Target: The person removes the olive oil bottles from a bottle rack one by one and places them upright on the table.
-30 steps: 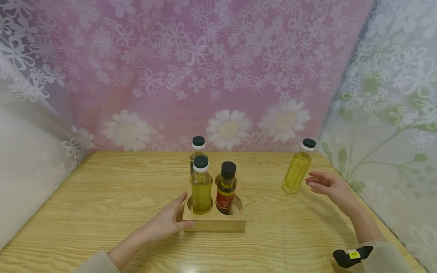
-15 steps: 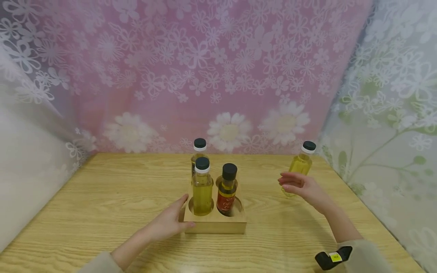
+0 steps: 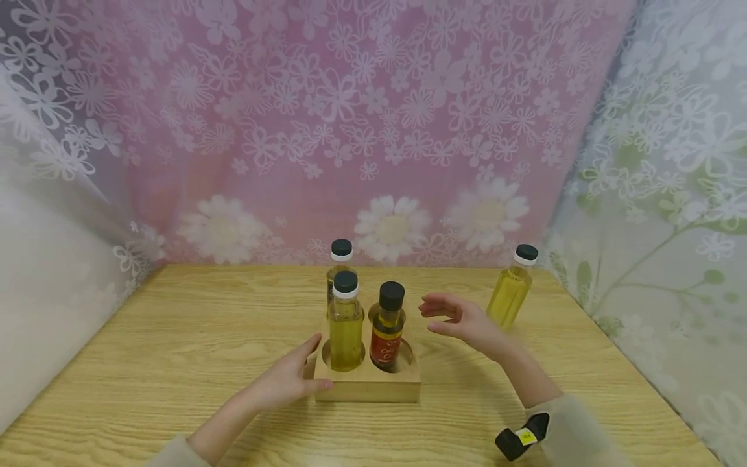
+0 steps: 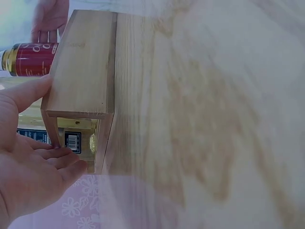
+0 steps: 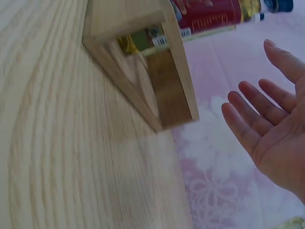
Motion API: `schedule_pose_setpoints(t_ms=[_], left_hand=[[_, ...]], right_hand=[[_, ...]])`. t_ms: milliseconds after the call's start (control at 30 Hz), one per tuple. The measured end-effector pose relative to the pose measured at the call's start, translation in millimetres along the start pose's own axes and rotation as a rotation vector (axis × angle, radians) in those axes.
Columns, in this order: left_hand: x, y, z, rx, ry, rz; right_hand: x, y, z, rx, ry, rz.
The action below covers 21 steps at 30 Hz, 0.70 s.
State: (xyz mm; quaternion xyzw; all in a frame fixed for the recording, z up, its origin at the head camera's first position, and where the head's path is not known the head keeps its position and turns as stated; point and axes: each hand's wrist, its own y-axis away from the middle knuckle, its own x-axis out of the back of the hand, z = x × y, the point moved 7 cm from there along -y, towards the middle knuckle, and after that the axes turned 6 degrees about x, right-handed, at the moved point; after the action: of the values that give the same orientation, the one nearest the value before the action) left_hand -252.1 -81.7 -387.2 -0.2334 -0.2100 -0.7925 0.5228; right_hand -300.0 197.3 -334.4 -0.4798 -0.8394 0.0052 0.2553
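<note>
A wooden bottle rack (image 3: pixel 367 390) with round holes stands on the table. My left hand (image 3: pixel 283 384) holds its near left corner, the thumb on the front face and the fingers at the open left side. An oil bottle with a dark cap (image 3: pixel 345 337) stands in the front left hole, and another oil bottle (image 3: pixel 341 256) is behind it, partly hidden. In the front right hole a dark-capped bottle with a red label (image 3: pixel 386 340) leans slightly. My right hand (image 3: pixel 467 322) hovers right of the rack, fingers loosely bent, touching nothing.
A yellow oil bottle (image 3: pixel 510 295) stands on the table (image 3: pixel 175 324) at the back right, behind my right hand. A pink floral curtain (image 3: pixel 379 130) hangs beyond the far edge, with pale curtains (image 3: pixel 659 259) at the sides.
My right hand has moved left from beside the lone yellow oil bottle, passing in front of it, towards the rack. My left hand and the rack have stayed in place.
</note>
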Motion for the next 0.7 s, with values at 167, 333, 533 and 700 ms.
schedule_pose_setpoints(t_ms=[167,333,533,700], left_hand=[[-0.5,0.5,-1.2,0.011,0.032,0.003],[-1.3,-0.4,-2.1,0.019,0.044,0.009],[-3.3,-0.8,-2.6,0.026,0.059,0.006],[-3.5,-0.9,-3.3,0.029,0.063,0.010]], right_hand=[[-22.9,-8.6,-8.5,0.029,-0.022,-0.064],[-43.8,-16.5,-11.7,0.049,-0.082,-0.123],[-57.3,-21.5,-8.1,0.012,-0.075,-0.106],[-61.7,-23.0,-6.7,0.001,-0.040,-0.086]])
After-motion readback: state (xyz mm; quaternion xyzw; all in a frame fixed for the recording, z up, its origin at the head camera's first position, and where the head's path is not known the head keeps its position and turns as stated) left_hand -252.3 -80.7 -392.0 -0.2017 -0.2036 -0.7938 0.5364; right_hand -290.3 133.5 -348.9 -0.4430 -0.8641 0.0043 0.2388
